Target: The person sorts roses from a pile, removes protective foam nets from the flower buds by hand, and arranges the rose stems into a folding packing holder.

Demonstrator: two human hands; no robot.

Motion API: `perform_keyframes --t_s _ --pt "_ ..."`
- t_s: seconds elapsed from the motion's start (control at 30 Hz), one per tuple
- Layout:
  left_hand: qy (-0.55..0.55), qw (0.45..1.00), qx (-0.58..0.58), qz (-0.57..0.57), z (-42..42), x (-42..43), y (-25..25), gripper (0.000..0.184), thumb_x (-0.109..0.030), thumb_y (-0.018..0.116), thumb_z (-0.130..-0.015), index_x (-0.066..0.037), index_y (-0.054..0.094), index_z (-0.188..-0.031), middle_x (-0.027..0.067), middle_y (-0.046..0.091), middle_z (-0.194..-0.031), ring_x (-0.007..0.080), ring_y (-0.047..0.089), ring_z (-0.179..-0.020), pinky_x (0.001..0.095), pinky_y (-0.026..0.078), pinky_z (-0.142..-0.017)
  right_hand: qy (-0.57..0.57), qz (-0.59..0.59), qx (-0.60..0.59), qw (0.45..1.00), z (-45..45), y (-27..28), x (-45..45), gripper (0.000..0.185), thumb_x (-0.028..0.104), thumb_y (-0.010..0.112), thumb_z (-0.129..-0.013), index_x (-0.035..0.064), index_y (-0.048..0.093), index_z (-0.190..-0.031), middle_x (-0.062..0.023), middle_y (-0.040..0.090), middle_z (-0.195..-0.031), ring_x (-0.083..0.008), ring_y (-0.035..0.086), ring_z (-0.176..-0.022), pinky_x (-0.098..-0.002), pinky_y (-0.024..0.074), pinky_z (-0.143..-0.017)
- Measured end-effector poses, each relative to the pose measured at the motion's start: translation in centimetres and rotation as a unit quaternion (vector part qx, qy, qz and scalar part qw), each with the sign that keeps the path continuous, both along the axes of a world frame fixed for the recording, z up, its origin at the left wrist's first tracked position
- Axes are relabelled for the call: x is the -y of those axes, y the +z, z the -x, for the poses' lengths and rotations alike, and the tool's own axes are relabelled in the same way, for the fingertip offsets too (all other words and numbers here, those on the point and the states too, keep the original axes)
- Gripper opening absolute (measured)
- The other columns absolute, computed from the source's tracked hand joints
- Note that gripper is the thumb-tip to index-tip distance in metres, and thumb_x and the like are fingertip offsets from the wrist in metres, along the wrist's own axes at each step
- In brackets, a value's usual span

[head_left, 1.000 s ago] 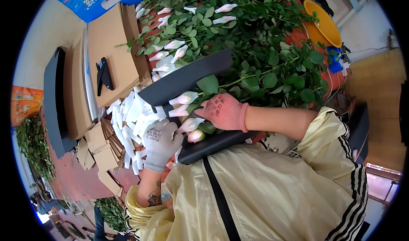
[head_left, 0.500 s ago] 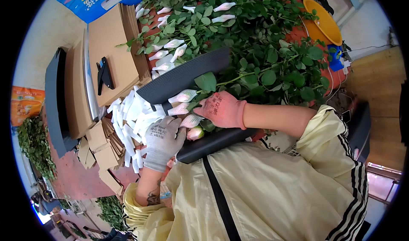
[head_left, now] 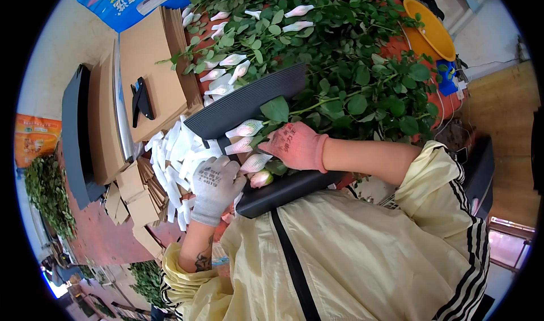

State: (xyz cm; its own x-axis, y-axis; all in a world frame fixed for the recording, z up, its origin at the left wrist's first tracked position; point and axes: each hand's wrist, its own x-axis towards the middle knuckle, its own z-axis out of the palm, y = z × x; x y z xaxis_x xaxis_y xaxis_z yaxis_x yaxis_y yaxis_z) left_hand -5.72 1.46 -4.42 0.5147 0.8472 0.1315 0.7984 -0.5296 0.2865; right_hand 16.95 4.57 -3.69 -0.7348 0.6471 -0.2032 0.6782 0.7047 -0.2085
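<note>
My right hand [head_left: 296, 146], in a pink glove, is closed around the stems of roses just behind their heads. Three of these heads wear white foam nets; the nearest netted rose [head_left: 255, 163] lies beside a bare pink-green rose [head_left: 261, 178]. Left of them is my left hand [head_left: 216, 186] in a grey-white glove, its fingers curled, the tips near the bare bloom. What those fingers hold, if anything, is hidden. Beside this hand spreads a pile of white foam net sleeves [head_left: 173, 159]. A ribbed black panel [head_left: 249, 101] rises behind the roses, and a black padded edge [head_left: 289, 193] runs in front.
Leafy rose stems [head_left: 340, 54] with several netted heads cover the far table. Stacked cardboard sheets [head_left: 150, 54] at left carry a black stapler [head_left: 141, 101]. Smaller cardboard pieces [head_left: 139, 193] lie below. A yellow basin [head_left: 429, 29] stands at the far right.
My left hand has drawn slightly left and down, away from the nearest netted rose, and more of the bare rose shows. My right hand has stayed almost still.
</note>
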Motion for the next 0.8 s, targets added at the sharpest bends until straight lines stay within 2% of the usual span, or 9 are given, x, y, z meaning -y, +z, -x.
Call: perform_keyframes --t_s 0.33,0.4,0.57,0.67,0.73,0.8 --pt "0.026 0.999 0.026 0.005 1.7 0.6 -0.4 0.007 -0.016 0.062 -0.063 -0.009 0.061 -0.064 0.007 0.057 -0.066 0.0282 0.056 -0.064 0.0402 0.045 -0.06 0.008 -0.037 -0.057 0.998 -0.2 -0.6 0.0 0.02 0.014 0.044 -0.085 0.0081 0.059 -0.097 -0.008 0.063 -0.084 -0.025 0.063 -0.08 -0.0368 0.0493 -0.066" --pt "0.03 0.999 0.031 0.014 1.9 0.9 -0.4 0.007 -0.015 0.062 -0.063 -0.008 0.061 -0.064 0.0072 0.057 -0.066 0.0285 0.056 -0.064 0.0404 0.045 -0.06 0.031 0.016 0.033 0.999 0.2 0.4 -0.1 0.038 0.011 0.045 -0.082 0.0109 0.057 -0.117 -0.0081 0.062 -0.088 -0.0245 0.062 -0.083 -0.0366 0.0494 -0.068" --pt "0.036 0.998 0.051 0.024 2.4 0.8 0.2 0.006 -0.014 0.061 -0.063 -0.008 0.061 -0.062 0.0083 0.057 -0.065 0.0287 0.055 -0.063 0.0403 0.045 -0.059 0.028 0.006 -0.003 1.0 0.0 -0.9 -0.2 0.037 0.01 0.045 -0.081 0.0109 0.057 -0.116 -0.0085 0.062 -0.087 -0.0245 0.063 -0.082 -0.0365 0.0497 -0.067" --pt "0.031 0.999 0.016 0.038 3.7 0.9 0.1 0.007 -0.014 0.061 -0.063 -0.008 0.06 -0.062 0.0095 0.056 -0.064 0.0285 0.055 -0.062 0.0399 0.045 -0.059 0.027 -0.003 -0.004 1.0 0.0 -0.7 -0.2 0.033 0.009 0.046 -0.081 0.0099 0.057 -0.112 -0.0089 0.062 -0.085 -0.0246 0.063 -0.081 -0.0362 0.0498 -0.067" --pt "0.072 0.997 -0.031 -0.018 7.9 0.8 -1.4 0.009 -0.013 0.062 -0.064 -0.005 0.058 -0.061 0.0102 0.055 -0.062 0.0285 0.055 -0.061 0.0402 0.044 -0.058 0.023 -0.003 0.002 1.0 -0.2 -0.7 -0.2 0.03 0.009 0.046 -0.081 0.0093 0.056 -0.109 -0.009 0.062 -0.085 -0.0246 0.063 -0.08 -0.036 0.0498 -0.067" --pt "0.208 0.974 -0.037 0.088 12.8 1.5 -0.8 0.01 -0.013 0.062 -0.067 -0.003 0.06 -0.064 0.0102 0.058 -0.065 0.0302 0.056 -0.065 0.041 0.045 -0.061 0.042 0.003 0.004 0.999 -0.2 -0.8 -0.4 0.025 0.008 0.046 -0.08 0.0085 0.056 -0.104 -0.0087 0.062 -0.084 -0.0245 0.064 -0.081 -0.0356 0.0498 -0.065"
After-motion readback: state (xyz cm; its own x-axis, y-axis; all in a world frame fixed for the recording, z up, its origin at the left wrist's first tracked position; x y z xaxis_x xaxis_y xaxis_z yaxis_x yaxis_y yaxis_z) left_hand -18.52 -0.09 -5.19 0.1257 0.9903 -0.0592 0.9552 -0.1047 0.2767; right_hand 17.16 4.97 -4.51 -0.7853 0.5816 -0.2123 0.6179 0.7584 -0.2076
